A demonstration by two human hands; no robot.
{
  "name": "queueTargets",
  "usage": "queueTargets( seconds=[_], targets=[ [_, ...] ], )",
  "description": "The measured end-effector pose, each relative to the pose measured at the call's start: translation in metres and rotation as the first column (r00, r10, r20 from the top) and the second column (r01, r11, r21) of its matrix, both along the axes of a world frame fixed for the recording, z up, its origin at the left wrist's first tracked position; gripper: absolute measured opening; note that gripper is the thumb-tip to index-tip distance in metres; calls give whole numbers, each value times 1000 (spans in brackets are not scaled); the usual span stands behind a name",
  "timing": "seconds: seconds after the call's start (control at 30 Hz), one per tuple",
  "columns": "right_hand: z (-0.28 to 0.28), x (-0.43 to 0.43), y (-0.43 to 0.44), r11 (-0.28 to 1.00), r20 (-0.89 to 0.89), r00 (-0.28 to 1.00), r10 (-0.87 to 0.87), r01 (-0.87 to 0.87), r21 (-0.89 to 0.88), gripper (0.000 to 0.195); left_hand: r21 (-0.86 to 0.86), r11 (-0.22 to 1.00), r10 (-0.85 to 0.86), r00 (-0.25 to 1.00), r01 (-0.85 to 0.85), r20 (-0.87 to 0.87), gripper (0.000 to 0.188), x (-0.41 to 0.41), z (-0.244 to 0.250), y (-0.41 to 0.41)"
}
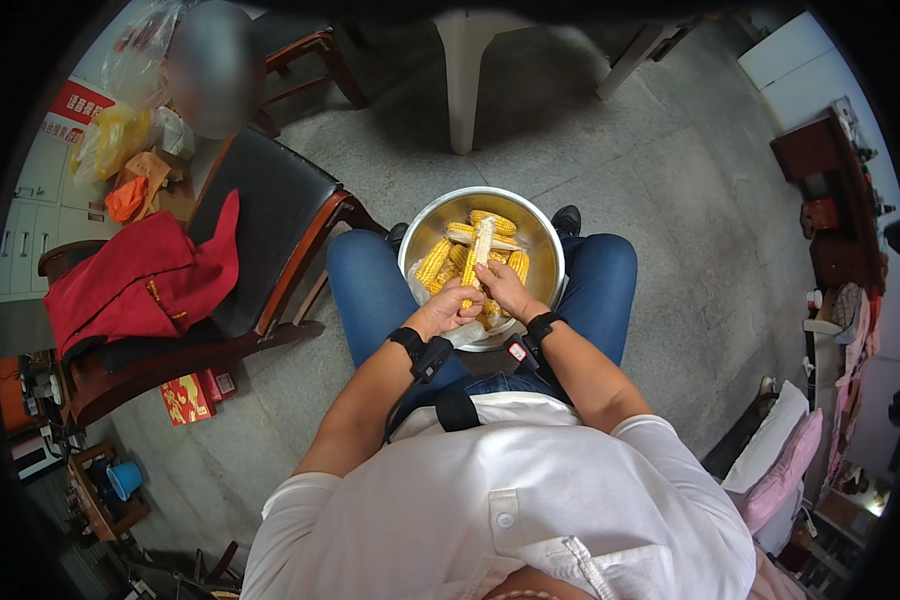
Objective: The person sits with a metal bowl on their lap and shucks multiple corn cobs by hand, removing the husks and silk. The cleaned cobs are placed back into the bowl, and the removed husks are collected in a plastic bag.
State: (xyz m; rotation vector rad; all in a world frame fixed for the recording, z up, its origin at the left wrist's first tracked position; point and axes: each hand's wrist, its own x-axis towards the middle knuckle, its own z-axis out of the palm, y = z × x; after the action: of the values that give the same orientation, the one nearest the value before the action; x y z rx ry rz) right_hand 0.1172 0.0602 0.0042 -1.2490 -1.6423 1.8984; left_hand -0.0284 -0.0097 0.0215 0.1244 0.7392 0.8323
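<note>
A partly stripped corn cob (483, 241) is in my hands above a wide metal basin (546, 270) set between my knees. My left hand (454, 306) is closed around the cob's lower, yellow end. Against its side, near where bare white cob meets kernels, presses my right hand (504, 285), thumb on the cob. Several yellow ears of dried corn (433, 262) lie in the basin below, with a bare pale cob (457, 234) among them. Clear plastic (461, 334) shows at the basin's near side. My hands hide part of the basin's contents.
To the left stands a black-seated wooden chair (270, 187) with a red cloth (135, 277) over it. A white plastic table leg (462, 90) rises ahead. A red box (187, 399) lies on the grey floor (675, 225). Pink and white cushions (784, 472) are at the right.
</note>
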Motion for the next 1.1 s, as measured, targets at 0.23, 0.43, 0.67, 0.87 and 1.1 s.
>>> queueTargets(
  seconds=[0.23,0.43,0.67,0.87,1.1],
  targets=[
    [-16,6,2,1000,19,1000,9,-10,16,40,-29,1000,-6,999,4,-41,20,2,1,1],
    [19,-5,-6,992,187,982,-13,-11,126,42,-27,999,21,980,-27,-197,25,11,10,-1],
    [-21,7,3,1000,80,996,26,-26,2,44,-25,999,-23,991,20,-130,31,6,-1,0],
    [-5,0,-6,1000,20,1000,24,-24,1,39,-6,1000,-12,984,11,-177,31,9,2,-2],
    [-29,13,1,999,-40,998,38,-38,9,43,49,996,-62,975,74,-214,35,10,7,1]
  ],
)
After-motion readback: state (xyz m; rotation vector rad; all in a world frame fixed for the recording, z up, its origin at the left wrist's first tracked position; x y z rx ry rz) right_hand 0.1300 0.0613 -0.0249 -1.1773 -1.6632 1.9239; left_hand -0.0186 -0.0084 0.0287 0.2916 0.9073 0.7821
